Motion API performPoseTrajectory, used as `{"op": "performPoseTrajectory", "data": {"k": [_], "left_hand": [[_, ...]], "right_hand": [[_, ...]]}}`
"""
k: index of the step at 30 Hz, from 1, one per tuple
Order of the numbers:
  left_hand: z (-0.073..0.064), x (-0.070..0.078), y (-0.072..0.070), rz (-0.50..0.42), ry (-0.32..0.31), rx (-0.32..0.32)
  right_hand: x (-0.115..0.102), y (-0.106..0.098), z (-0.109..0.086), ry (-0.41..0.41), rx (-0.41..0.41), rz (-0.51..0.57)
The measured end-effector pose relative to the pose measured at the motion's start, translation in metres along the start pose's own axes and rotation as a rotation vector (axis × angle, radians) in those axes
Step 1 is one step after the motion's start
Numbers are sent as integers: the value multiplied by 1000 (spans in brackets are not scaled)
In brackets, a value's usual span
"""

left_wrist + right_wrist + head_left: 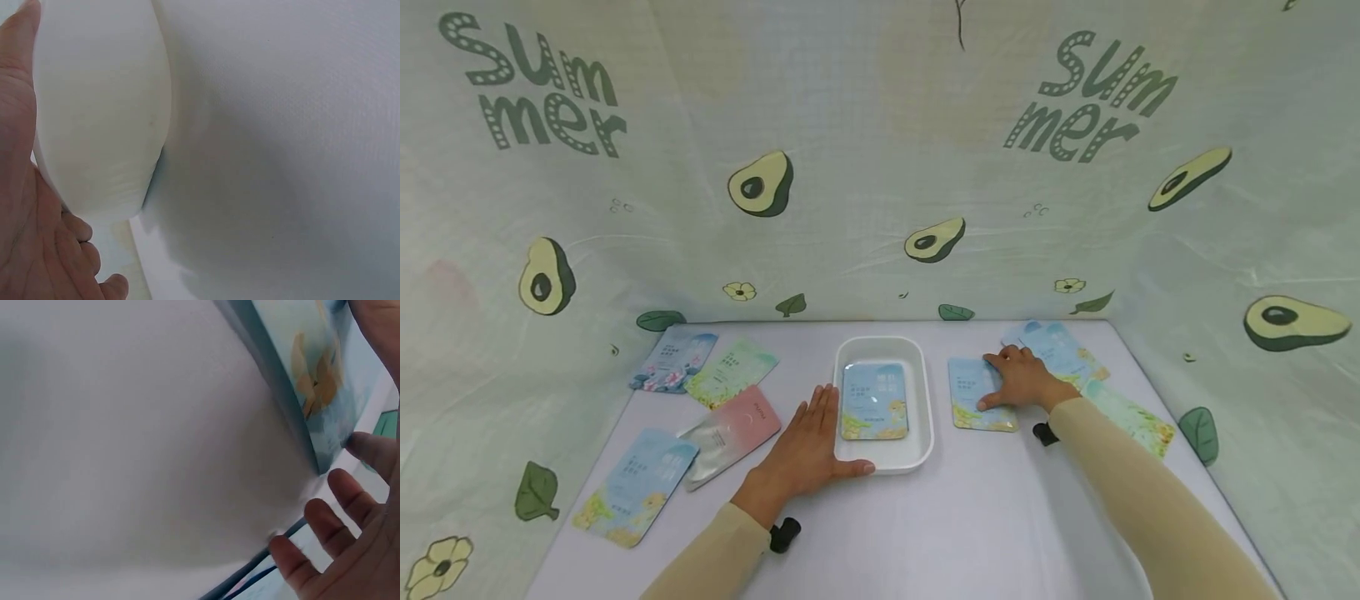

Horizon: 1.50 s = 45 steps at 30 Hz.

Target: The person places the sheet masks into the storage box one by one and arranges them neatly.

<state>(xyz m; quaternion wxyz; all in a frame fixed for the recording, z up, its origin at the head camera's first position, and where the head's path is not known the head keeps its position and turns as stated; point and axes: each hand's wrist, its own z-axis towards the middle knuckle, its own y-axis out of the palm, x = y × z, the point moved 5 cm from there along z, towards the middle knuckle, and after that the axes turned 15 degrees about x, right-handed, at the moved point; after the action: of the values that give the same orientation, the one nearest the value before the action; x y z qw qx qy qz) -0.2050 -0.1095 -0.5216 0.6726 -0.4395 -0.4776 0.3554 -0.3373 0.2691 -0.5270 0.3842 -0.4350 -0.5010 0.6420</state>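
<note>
While the left hand [805, 446], grip slack, touches the white tray [880, 457], the right hand [1024, 382] contacts the blue packet [970, 400] right of it, can't tell if grasping; edge pinch likely best.

A white, round-cornered tray [919, 400] sits on the table [955, 517] with a pale-blue packet [874, 402], its lower edge printed yellow, lying face-up inside, while a matching blue packet [972, 392] appears near its right side.
</note>
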Motion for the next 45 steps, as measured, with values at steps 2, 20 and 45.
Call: {"op": "performPoseTrajectory", "data": {"k": [2,20,45], "left_hand": [[0,1,0,-3,3,1],[0,-1,0,8,-14,-16],[0,0,1,12,5,4]], "right_hand": [[0,-1,0,12,-1,11],[-6,-1,-17,30,235,22],[-32,-30,-41,134,287,308]]}}
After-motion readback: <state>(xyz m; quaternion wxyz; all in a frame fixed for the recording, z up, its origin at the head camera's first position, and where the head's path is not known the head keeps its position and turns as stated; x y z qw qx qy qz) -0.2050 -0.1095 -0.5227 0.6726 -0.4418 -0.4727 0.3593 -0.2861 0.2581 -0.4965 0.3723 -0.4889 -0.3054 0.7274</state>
